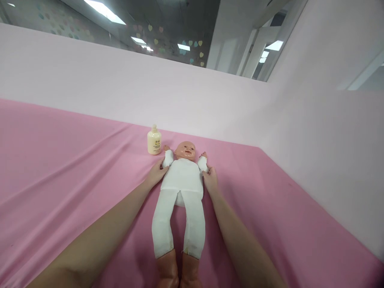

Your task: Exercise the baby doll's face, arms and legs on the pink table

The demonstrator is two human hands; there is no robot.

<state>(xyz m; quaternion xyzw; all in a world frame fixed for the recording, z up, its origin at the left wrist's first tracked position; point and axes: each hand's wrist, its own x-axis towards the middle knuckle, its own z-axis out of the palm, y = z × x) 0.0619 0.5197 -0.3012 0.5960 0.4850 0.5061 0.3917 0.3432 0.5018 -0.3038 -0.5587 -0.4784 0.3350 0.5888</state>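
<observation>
A baby doll [182,178] with a white cloth body lies on its back on the pink sheet [99,168]. Its head points away from me and its brown feet reach the bottom edge of the view. Both of its arms are bent upward beside the head. My left hand [157,172] is closed round the doll's arm on the left, near the elbow. On the other side my right hand [210,178] grips the doll's other arm. Some fingertips of both hands are hidden behind the doll's arms.
A cream-coloured pump bottle [154,142] stands upright just left of the doll's raised hand. Behind the sheet rises a white wall [120,84] with a window [168,28] above it. Another white wall [315,140] runs along the right. Folds crease the sheet at left.
</observation>
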